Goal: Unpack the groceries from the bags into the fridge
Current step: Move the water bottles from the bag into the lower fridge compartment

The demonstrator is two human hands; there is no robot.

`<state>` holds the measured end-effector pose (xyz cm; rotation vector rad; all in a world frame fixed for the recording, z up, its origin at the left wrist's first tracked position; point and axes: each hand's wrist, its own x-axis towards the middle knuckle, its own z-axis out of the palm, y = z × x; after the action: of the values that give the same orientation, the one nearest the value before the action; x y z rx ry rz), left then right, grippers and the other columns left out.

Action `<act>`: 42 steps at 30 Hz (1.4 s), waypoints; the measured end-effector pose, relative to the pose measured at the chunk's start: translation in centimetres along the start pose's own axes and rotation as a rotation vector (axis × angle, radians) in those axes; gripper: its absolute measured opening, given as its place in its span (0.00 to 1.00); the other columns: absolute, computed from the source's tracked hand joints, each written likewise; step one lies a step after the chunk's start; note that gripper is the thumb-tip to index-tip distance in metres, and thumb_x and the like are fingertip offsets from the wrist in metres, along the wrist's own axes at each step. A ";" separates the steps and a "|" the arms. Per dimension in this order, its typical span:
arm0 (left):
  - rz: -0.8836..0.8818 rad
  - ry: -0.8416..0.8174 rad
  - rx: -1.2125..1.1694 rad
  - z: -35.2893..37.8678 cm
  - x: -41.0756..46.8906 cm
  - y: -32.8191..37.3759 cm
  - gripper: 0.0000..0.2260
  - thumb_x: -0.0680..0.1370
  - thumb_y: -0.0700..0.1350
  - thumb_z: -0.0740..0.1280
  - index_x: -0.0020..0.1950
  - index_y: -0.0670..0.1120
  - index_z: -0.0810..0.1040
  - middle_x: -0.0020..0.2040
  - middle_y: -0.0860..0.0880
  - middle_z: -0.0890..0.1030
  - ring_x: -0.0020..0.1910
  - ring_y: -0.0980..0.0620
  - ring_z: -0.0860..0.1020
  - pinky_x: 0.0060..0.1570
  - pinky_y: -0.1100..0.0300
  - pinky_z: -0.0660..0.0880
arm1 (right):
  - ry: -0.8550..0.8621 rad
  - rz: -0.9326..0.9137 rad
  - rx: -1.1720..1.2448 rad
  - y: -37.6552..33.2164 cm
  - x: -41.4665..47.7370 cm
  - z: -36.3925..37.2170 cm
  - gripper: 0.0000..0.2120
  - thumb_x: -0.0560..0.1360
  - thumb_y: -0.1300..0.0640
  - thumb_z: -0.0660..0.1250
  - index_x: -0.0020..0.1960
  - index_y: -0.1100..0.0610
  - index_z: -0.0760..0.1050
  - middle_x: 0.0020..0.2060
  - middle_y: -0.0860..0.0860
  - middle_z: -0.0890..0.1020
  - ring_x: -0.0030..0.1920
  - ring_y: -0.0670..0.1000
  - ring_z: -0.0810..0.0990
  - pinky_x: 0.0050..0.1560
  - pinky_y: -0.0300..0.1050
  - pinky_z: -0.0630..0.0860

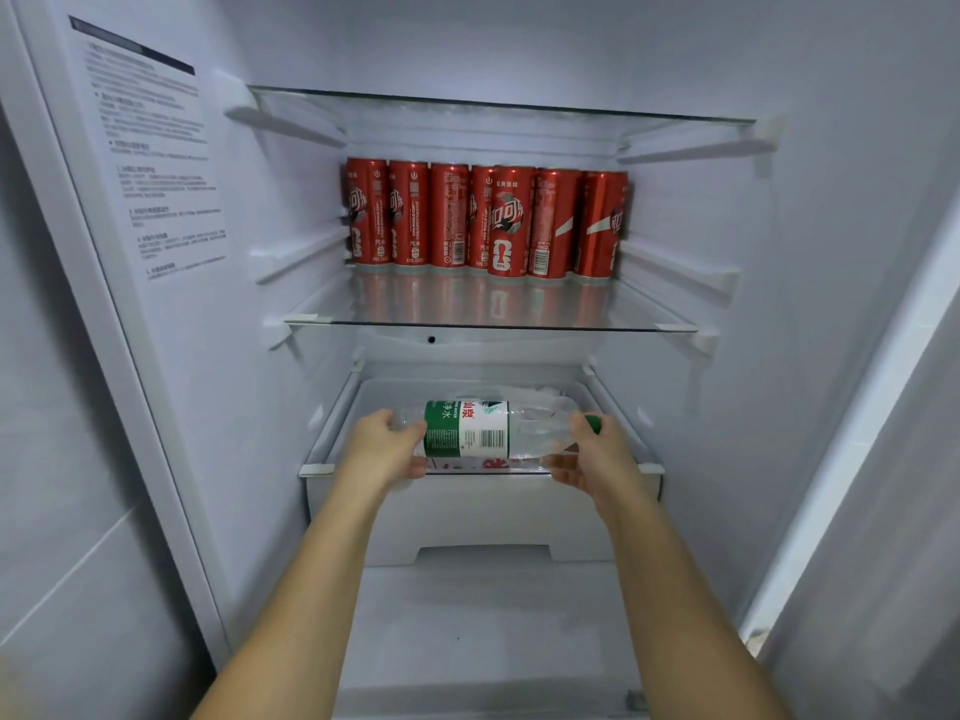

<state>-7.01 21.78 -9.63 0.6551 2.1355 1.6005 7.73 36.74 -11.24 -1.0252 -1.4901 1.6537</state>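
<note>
A clear water bottle (pixel 488 428) with a green-and-white label and a green cap lies sideways, cap to the right, over the open white drawer (pixel 483 511) of the fridge. My left hand (pixel 384 449) grips its base end. My right hand (pixel 592 454) grips its neck end by the cap. Under the bottle, inside the drawer, more clear bottles show in part, one with a red-and-white label.
Several red cola cans (pixel 488 220) stand in a row at the back of the glass shelf (pixel 488 324) above the drawer. Another glass shelf (pixel 498 106) sits higher up. A printed label (pixel 156 163) covers the left inner wall. The fridge floor (pixel 488 631) lies below the drawer.
</note>
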 end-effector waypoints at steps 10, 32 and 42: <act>0.045 0.007 0.241 2.1 6.2 -0.3 0.28 0.75 0.49 0.68 0.73 0.44 0.64 0.68 0.39 0.71 0.60 0.40 0.76 0.59 0.46 0.75 | -0.057 -0.016 -0.076 0.2 0.6 1.5 0.11 0.79 0.61 0.65 0.60 0.63 0.71 0.41 0.57 0.80 0.33 0.51 0.81 0.32 0.41 0.81; 0.035 -0.028 1.205 5.2 12.3 2.2 0.30 0.79 0.45 0.61 0.78 0.48 0.52 0.75 0.33 0.46 0.67 0.34 0.65 0.61 0.47 0.73 | -0.051 -0.286 -1.397 2.1 6.2 4.9 0.23 0.82 0.42 0.45 0.75 0.40 0.59 0.78 0.50 0.57 0.77 0.58 0.52 0.72 0.68 0.46; 0.108 0.041 1.392 1.4 14.5 0.9 0.26 0.79 0.45 0.59 0.77 0.48 0.58 0.74 0.31 0.52 0.70 0.33 0.60 0.69 0.44 0.64 | -0.114 -0.222 -1.451 1.9 6.0 4.9 0.25 0.82 0.40 0.41 0.78 0.40 0.49 0.79 0.49 0.48 0.78 0.58 0.43 0.72 0.70 0.40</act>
<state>-17.90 31.54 -9.57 1.0707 3.0418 -0.1191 0.68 39.60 -13.61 -1.3132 -2.7880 0.2419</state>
